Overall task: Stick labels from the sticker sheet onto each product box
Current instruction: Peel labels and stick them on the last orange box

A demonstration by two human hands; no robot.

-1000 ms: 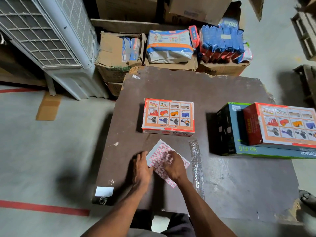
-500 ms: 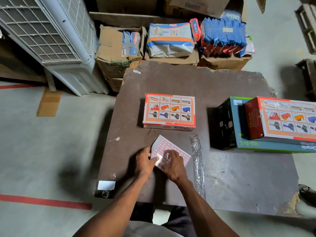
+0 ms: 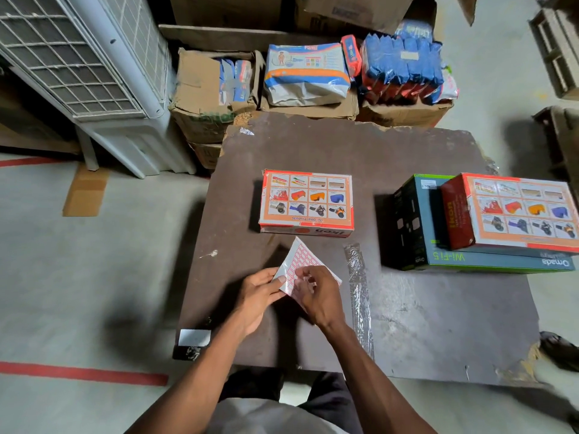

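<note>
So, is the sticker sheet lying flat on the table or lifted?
Lifted. The sticker sheet tilts up, gripped by the left hand and right hand; its shadow falls on the table.

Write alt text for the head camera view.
Both hands, left and right, hold a sticker sheet above a dark table. One orange product box lies just beyond; another sits on a teal box at right.

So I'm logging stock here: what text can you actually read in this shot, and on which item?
"ikon": middle box, front edge, upside down.
"Our Other Products": same box, top face.
"ikon": right orange box, red end.
"Wi-Fi 5", "Omada": teal box beneath it.
Sticker sheet, floor packs: too small or blurred to read.
</note>
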